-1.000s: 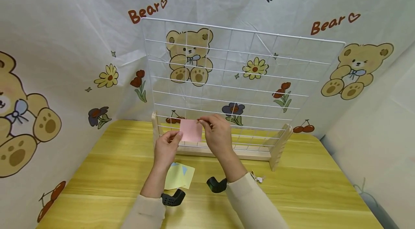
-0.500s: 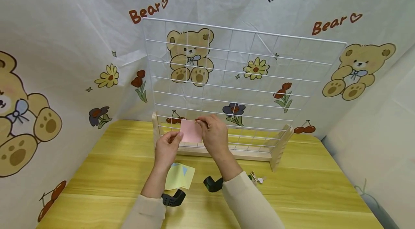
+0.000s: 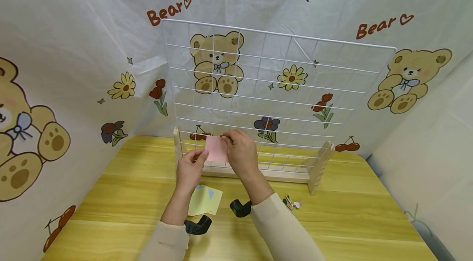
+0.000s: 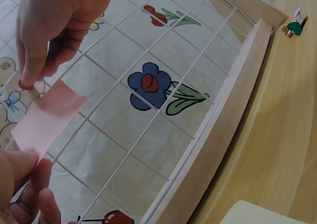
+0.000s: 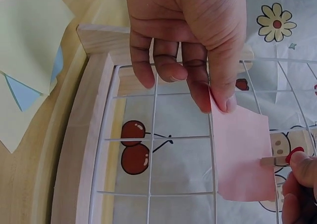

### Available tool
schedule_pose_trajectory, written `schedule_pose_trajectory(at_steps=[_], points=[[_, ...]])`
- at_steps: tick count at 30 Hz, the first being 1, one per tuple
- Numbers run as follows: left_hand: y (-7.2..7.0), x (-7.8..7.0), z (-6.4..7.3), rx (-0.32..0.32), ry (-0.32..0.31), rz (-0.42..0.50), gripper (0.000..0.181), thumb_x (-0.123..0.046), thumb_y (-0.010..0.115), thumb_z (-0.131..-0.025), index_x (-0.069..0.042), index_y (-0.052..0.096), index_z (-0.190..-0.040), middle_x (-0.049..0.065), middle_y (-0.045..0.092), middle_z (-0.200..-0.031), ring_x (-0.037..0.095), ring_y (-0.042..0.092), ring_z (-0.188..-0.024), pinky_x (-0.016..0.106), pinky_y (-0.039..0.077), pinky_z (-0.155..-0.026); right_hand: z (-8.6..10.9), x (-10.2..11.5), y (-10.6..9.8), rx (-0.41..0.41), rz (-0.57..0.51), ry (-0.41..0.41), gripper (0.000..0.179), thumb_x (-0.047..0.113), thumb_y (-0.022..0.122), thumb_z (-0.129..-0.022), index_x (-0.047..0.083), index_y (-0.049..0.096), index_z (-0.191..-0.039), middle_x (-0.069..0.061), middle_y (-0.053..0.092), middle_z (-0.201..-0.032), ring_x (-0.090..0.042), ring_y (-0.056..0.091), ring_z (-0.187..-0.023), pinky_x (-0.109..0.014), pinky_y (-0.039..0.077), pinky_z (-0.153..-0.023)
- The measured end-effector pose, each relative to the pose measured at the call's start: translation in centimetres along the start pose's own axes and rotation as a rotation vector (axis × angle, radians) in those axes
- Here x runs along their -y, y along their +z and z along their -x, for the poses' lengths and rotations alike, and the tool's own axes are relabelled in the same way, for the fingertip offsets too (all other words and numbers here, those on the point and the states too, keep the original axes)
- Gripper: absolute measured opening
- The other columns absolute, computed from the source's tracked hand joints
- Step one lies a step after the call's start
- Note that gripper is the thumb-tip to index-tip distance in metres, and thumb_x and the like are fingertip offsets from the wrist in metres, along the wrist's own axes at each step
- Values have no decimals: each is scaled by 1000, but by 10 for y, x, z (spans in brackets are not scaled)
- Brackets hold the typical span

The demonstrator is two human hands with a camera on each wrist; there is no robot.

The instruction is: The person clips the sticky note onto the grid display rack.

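A pink square of paper (image 3: 216, 149) is held up against the lower left of a white wire grid panel (image 3: 258, 31). My left hand (image 3: 190, 170) pinches its lower left part between thumb and finger. My right hand (image 3: 244, 152) pinches a small wooden clothespin (image 5: 275, 161) with a red ornament at the paper's upper edge. In the right wrist view the clothespin's tip overlaps the paper's edge beside a wire; whether it has closed on both, I cannot tell. In the left wrist view the pink paper (image 4: 52, 116) bends slightly.
The grid stands in a wooden base (image 3: 284, 175) on the wood-grain table. Yellow and blue paper sheets (image 3: 201, 201) lie beneath my left forearm. Several small clothespins (image 3: 289, 202) lie to the right of my right forearm. A bear-printed cloth (image 3: 122, 26) hangs behind.
My right hand has shifted slightly left along the paper's upper edge, uncovering more of the small clothespins on the table. The left hand and the paper have hardly moved.
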State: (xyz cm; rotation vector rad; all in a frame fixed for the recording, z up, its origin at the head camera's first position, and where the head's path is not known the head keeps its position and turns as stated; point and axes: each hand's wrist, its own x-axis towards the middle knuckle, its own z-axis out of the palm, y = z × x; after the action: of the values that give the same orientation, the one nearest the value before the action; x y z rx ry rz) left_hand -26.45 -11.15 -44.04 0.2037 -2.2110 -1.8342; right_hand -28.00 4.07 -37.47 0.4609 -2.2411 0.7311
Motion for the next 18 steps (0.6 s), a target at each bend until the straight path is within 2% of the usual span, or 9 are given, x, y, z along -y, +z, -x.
schedule_pose_trajectory(at_steps=[9,18], points=[[1,0,-1,-4,9,0,28,-33,69,-99,-10,77,-113,12,74,-103,16,60,-87,28,47,-72,0,1,0,6,1,4,7,14,76,-92,8,80,-93,-5,74,-89,-21,73,-85,-34,60,-74],[0,1,-1,-6,4,-20,27,-32,68,-99,-10,77,-112,11,75,-103,17,60,-88,29,47,-73,1,2,1,17,51,-2,9,16,74,-94,10,81,-97,-5,74,-91,-20,72,-86,-34,60,-75]])
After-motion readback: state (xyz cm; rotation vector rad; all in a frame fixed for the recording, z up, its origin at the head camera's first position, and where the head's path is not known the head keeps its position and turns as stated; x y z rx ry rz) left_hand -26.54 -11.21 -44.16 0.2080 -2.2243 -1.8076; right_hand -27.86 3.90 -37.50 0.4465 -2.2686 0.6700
